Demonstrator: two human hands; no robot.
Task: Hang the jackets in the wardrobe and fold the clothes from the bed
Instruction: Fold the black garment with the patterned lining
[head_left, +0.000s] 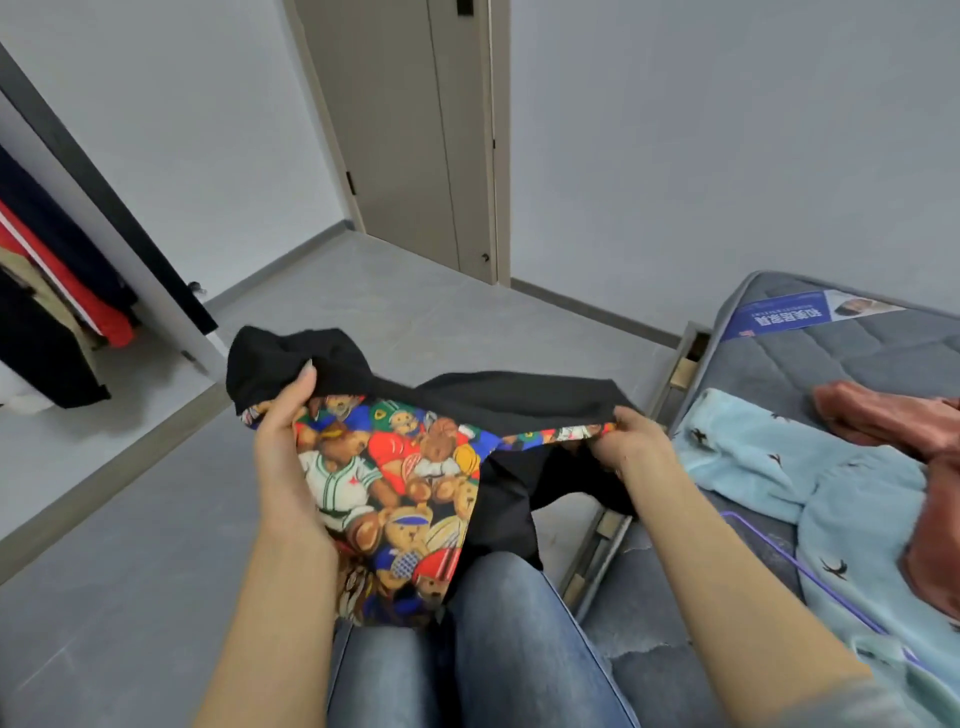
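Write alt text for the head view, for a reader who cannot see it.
Both hands hold up a black garment with a teddy-bear print lining over the person's jeans: left hand and right hand each grip its upper edge. A light blue fleece and a rust-coloured garment lie on the bed to the right; clothes hang in the wardrobe at left.

A home bedroom: bare mattress, open wardrobe, door.

Bare forearms, blue jeans, grey sleeve at right.
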